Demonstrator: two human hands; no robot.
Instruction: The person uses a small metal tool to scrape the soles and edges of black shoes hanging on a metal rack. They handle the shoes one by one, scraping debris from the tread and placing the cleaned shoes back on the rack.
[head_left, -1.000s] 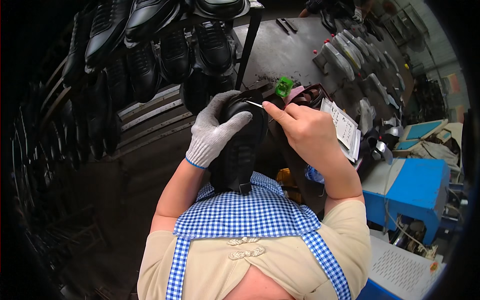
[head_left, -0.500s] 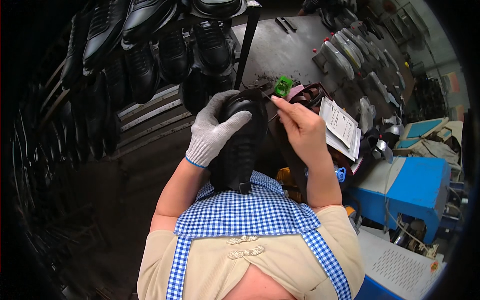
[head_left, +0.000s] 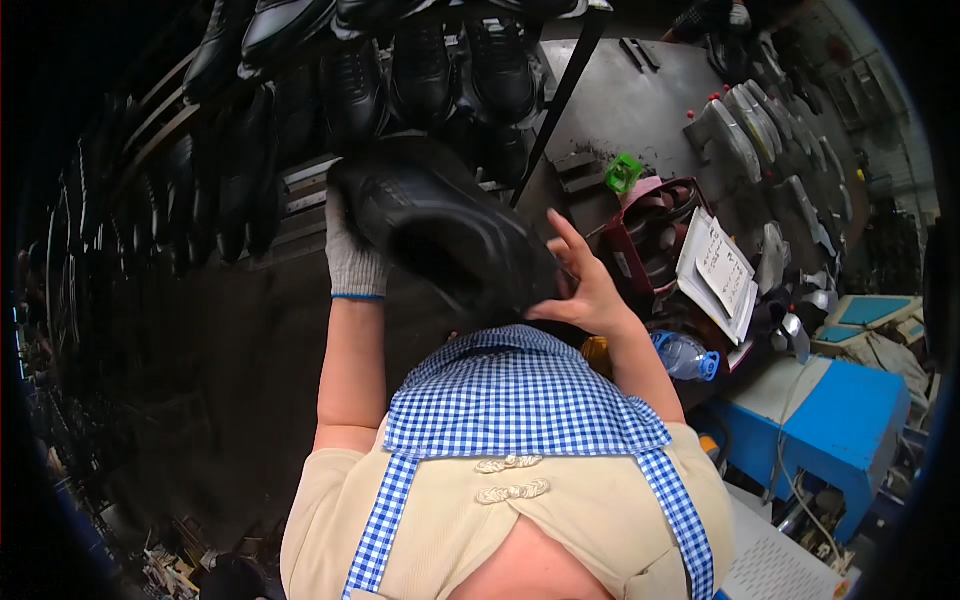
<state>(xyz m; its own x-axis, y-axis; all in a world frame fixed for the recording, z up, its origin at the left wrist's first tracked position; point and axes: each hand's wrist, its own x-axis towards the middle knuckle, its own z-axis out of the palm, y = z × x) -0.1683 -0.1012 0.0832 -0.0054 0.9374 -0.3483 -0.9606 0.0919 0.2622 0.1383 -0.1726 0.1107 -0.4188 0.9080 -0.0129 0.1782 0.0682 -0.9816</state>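
Observation:
A black shoe (head_left: 470, 215), blurred by motion, is tilted across in front of my chest with its dark opening showing. My left hand (head_left: 350, 250), in a white knit glove with a blue cuff edge, holds it at its left end; the gloved fingers are mostly hidden behind the shoe. At the right end of the shoe is my bare right hand (head_left: 590, 290). Its thumb and lower fingers bend around that end, and the index finger sticks up off it. I see no tool in the right hand.
Racks of black shoes (head_left: 420, 75) stand ahead and left. Beyond a dark post, a metal table (head_left: 590, 110) bears shoe-shaped pieces (head_left: 735, 135) and a green object (head_left: 623, 173). Nearer are a dark red box (head_left: 622, 250), papers (head_left: 720, 270), a plastic bottle (head_left: 685, 355) and a blue machine (head_left: 840, 420).
The shoe has turned from upright to slanting across, its opening now showing. My left hand moved left. My right hand has lost its thin pointed item from view and come onto the shoe's right end.

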